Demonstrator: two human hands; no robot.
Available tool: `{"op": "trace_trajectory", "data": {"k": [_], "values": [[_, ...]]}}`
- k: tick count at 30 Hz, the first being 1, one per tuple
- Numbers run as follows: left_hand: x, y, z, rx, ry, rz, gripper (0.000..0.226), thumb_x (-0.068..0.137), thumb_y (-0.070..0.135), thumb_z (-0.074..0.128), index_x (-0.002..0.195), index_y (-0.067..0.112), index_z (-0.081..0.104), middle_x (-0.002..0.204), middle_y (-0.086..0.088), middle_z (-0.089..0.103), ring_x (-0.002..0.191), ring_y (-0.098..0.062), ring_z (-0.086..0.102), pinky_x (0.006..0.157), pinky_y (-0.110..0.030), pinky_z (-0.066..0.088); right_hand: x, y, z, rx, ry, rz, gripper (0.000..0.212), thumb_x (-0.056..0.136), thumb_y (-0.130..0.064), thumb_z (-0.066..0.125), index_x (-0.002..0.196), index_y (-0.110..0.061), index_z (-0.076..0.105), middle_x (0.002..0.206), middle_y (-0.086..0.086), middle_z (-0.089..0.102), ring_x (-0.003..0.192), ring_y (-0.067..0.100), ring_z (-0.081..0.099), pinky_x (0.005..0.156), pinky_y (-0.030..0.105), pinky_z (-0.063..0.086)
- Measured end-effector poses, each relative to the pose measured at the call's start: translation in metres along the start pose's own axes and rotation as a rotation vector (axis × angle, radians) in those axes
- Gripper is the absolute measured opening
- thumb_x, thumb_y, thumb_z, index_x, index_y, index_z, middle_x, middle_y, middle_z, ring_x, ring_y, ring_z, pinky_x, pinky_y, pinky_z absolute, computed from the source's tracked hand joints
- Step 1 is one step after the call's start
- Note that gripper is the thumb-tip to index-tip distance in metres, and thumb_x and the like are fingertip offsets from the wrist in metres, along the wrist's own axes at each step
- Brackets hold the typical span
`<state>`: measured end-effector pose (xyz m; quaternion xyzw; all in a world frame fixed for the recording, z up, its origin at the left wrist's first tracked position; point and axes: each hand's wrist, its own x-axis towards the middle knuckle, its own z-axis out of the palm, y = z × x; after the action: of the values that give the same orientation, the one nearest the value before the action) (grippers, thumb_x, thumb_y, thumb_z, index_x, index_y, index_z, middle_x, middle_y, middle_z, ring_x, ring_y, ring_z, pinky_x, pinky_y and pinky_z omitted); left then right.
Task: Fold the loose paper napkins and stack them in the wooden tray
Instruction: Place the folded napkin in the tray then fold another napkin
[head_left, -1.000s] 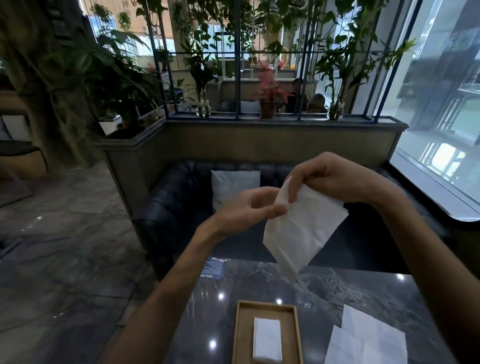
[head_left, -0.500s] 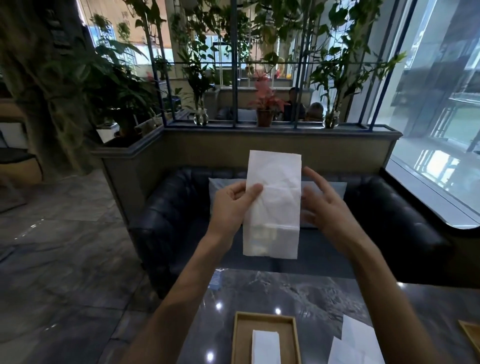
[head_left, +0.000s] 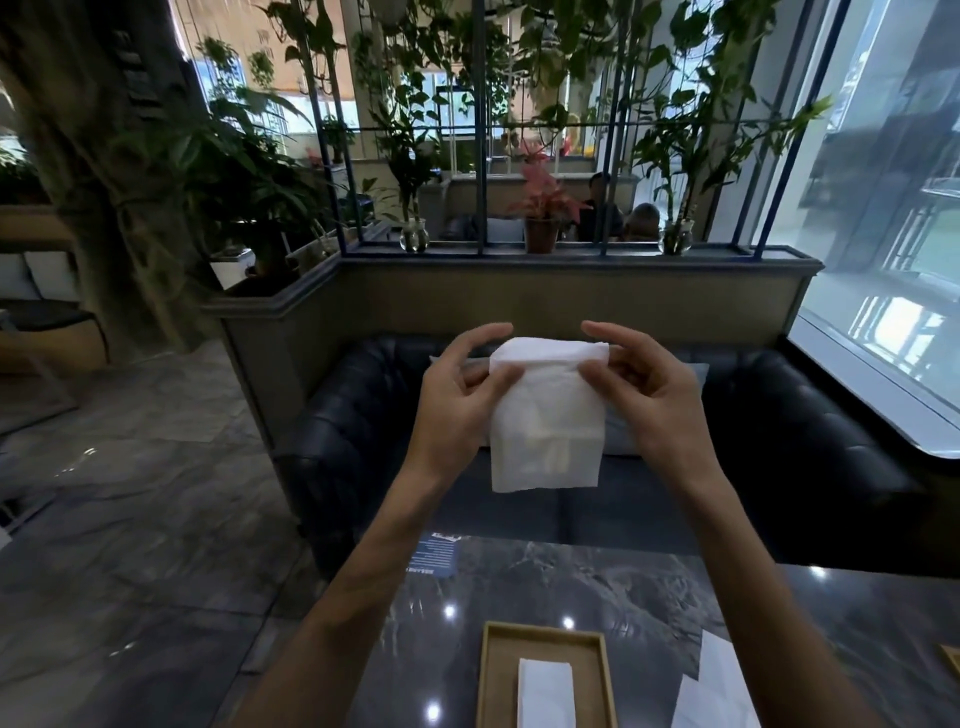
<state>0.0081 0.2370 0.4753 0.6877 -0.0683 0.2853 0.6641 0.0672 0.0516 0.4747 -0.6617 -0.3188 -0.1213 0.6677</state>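
White napkin (head_left: 548, 415), a tall strip half a second ago, is now doubled over, pinched between left hand (head_left: 457, 400) and right hand (head_left: 649, 395); judged nearly ready for the wooden tray (head_left: 491, 675).

Bottom edge cuts off the folded napkins (head_left: 545, 693) and wooden tray (head_left: 491, 675)

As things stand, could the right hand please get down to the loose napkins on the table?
Probably not yet: the right hand shares a grip on the napkin with the left hand. Once freed, nothing blocks the loose napkins beside the wooden tray.
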Motion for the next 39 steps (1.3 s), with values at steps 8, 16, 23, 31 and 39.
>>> {"op": "trace_trajectory", "data": {"k": [8, 16, 23, 31, 39], "values": [[0.008, -0.001, -0.001, 0.231, 0.004, 0.077, 0.014, 0.090, 0.007, 0.070, 0.103, 0.004, 0.069, 0.100, -0.008, 0.074, 0.092, -0.014, 0.072, 0.076, -0.022, 0.056, 0.007, -0.001, -0.005, -0.229, 0.026, 0.005, 0.013, 0.091, -0.018, 0.072, 0.104, -0.021, 0.074, 0.099, -0.009, 0.073, 0.084, 0.000, 0.065, 0.074, 0.016, 0.049], [0.018, 0.007, 0.000, 0.401, 0.029, 0.132, 0.011, 0.093, 0.017, 0.067, 0.098, 0.008, 0.069, 0.099, -0.004, 0.064, 0.087, -0.010, 0.064, 0.077, -0.020, 0.053, 0.020, -0.012, -0.012, -0.331, -0.012, -0.013, 0.003, 0.097, -0.021, 0.064, 0.098, -0.022, 0.067, 0.103, 0.000, 0.068, 0.095, 0.010, 0.064, 0.077, 0.022, 0.050], [0.015, 0.009, 0.007, 0.182, 0.120, 0.052, 0.010, 0.098, 0.015, 0.060, 0.101, 0.005, 0.061, 0.087, -0.014, 0.069, 0.075, -0.013, 0.067, 0.057, -0.025, 0.052, 0.002, -0.016, -0.010, -0.019, -0.244, 0.198, 0.063, 0.095, -0.020, 0.065, 0.146, -0.044, 0.036, 0.107, 0.004, 0.072, 0.091, 0.016, 0.074, 0.073, 0.030, 0.061], [0.002, 0.002, -0.003, -0.057, -0.216, -0.103, 0.061, 0.088, 0.006, 0.070, 0.139, 0.024, 0.042, 0.121, -0.018, 0.063, 0.108, -0.024, 0.068, 0.084, -0.030, 0.057, 0.000, -0.007, -0.005, -0.020, -0.019, 0.131, 0.027, 0.092, -0.015, 0.070, 0.119, -0.016, 0.066, 0.099, 0.003, 0.073, 0.088, 0.004, 0.070, 0.070, 0.022, 0.056], [0.008, 0.002, -0.003, 0.141, -0.133, -0.006, 0.033, 0.090, -0.003, 0.065, 0.122, 0.003, 0.063, 0.116, -0.004, 0.066, 0.100, -0.003, 0.064, 0.084, -0.019, 0.053, 0.003, -0.002, -0.009, -0.216, -0.117, 0.075, 0.041, 0.087, -0.013, 0.076, 0.124, -0.023, 0.064, 0.098, 0.007, 0.069, 0.089, 0.015, 0.067, 0.082, 0.026, 0.057]]}}
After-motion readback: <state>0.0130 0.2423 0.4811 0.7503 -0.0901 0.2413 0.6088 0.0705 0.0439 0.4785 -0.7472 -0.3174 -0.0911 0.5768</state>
